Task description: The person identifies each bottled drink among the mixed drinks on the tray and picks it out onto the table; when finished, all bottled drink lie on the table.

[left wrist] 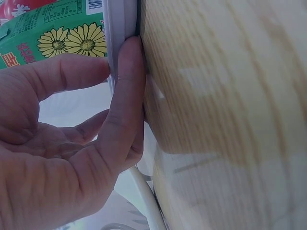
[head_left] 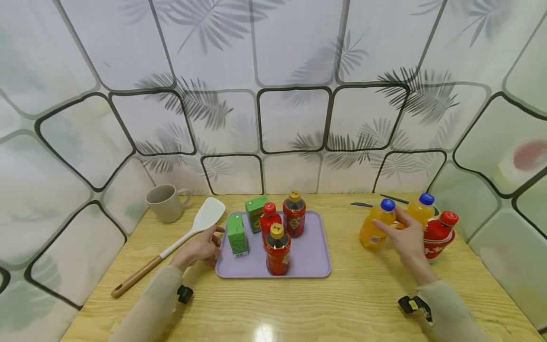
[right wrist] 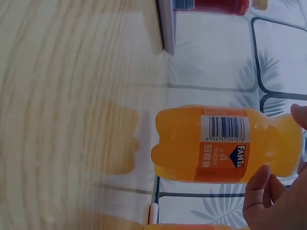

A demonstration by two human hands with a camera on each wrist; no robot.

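My left hand [head_left: 202, 248] pinches the left rim of a pale purple tray [head_left: 309, 256], thumb on top and fingers along the outer side in the left wrist view. On the tray stand two green drink cartons [head_left: 237, 235], one beside that hand, plus a red-capped bottle [head_left: 269, 219] and two dark bottles [head_left: 278, 256] with red labels and yellow caps. Off to the right, my right hand [head_left: 408, 237] holds a blue-capped orange Fanta bottle [right wrist: 182, 143] by its upper part, thumb and fingers around it. It tilts slightly, its base close over the wooden table.
Behind the right hand stand another orange bottle [head_left: 420, 211] and a red-capped bottle [head_left: 446, 225] by a red tub [head_left: 436, 248]. Dark thin utensils [head_left: 361, 204] lie at the back. A beige mug [head_left: 166, 204] and a white spatula [head_left: 188, 235] with wooden handle are left.
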